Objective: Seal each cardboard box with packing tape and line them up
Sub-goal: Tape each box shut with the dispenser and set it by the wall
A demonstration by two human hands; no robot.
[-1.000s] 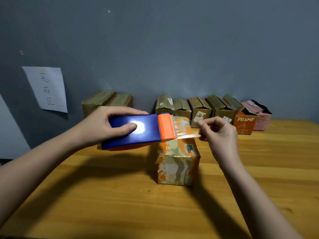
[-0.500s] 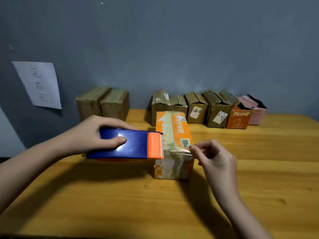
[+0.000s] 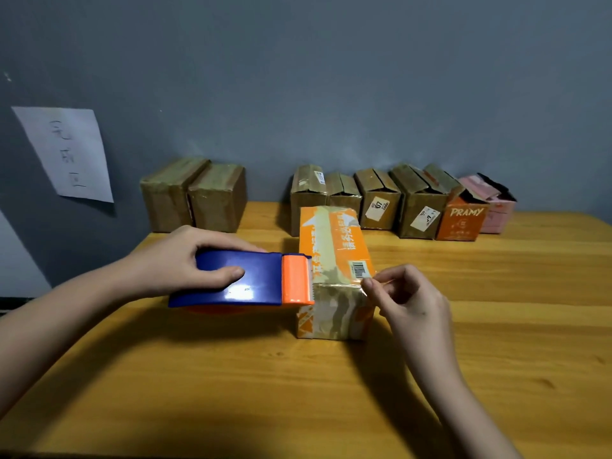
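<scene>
Your glossy orange carton (image 3: pixel 334 260), oblong and printed, stands mid-bench. Your left hand (image 3: pixel 175 260) has its grip wrapped round the smooth blue-and-orange tape dispenser (image 3: pixel 245 279) at the carton's near left edge; your right hand (image 3: pixel 409 303) pinches clear tape at its near right corner. The bench (image 3: pixel 231 376) is grained wood, with the wall (image 3: pixel 331 77) matte grey behind.

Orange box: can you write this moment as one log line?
left hand: grips blue-and-orange tape dispenser | right hand: pinches tape end | printed orange cardboard box: taping underway

Head cam, looks fwd-down, close over table (image 3: pixel 231 376).
</scene>
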